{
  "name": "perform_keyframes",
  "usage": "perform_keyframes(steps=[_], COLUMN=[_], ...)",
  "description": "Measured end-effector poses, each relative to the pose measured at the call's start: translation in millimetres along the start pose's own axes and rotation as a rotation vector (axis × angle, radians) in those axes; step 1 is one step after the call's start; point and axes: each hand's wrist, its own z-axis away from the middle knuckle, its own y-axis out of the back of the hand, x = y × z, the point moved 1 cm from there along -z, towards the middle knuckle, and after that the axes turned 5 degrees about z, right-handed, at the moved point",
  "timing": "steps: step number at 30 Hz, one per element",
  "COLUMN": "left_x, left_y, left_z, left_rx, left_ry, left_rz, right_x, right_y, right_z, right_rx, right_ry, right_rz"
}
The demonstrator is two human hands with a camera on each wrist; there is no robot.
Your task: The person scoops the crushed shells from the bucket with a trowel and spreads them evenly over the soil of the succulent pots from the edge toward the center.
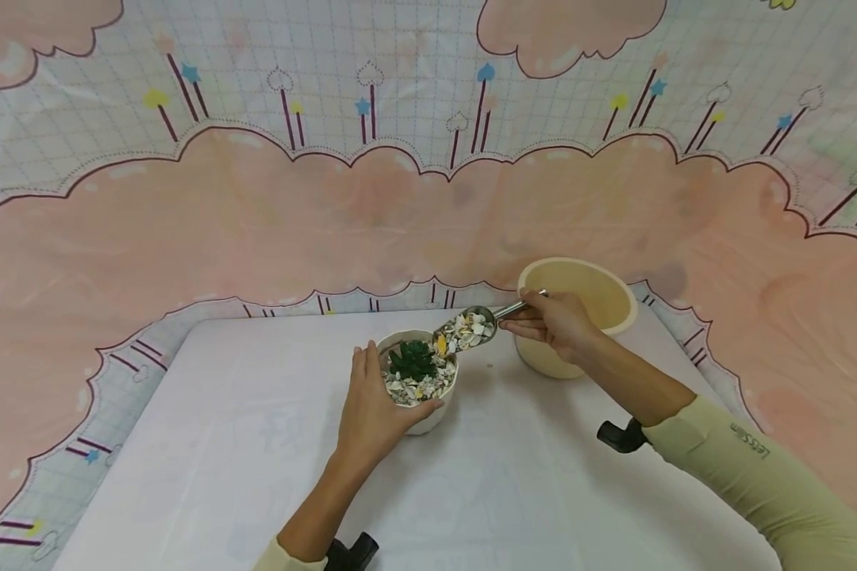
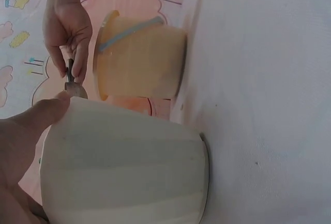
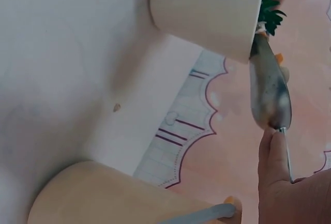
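A white pot stands on the table, holding a green succulent ringed by pale stone chips. My left hand grips the pot from its near left side, thumb and fingers spread around the rim. In my right hand is the handle of a metal scoop, pinched between thumb and fingers. Chips fill the scoop, whose tip lies at the pot's right rim. The right wrist view shows the scoop's underside against the rim, beside the succulent's leaves.
A cream bucket stands behind the right hand, with a grey handle across its side. One small chip lies on the white table between pot and bucket. A patterned cloth hangs behind.
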Motion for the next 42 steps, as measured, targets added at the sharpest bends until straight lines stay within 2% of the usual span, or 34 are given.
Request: perform_keyframes(steps=[9, 20, 27, 32, 42], left_x=[-9.5, -11.4, -2.5, -3.6, -11.5], left_y=[4.2, 9.9, 5.4, 3.2, 7.9], left_z=[-7.6, -11.9, -6.5, -7.4, -13.7], left_rx=[-0.041, -0.104, -0.057, -0.039, -0.120], left_ry=[-0.058, -0.059, -0.024, -0.055, -0.076], left_rz=[0.025, 0.031, 0.007, -0.023, 0.010], right_x=[0.6, -1.1, -3.5, -4.2, -6.0], right_y=[-0.1, -3.0, -5.9, -4.1, -4.1], right_z=[-1.4, -7.6, -8.4, -8.1, -10.3], right_rx=[-0.001, -0.002, 0.013, 0.009, 0.032], right_ry=[0.003, 0.043, 0.046, 0.034, 0.033], right_rz=[0.030, 0.054, 0.064, 0.049, 0.054])
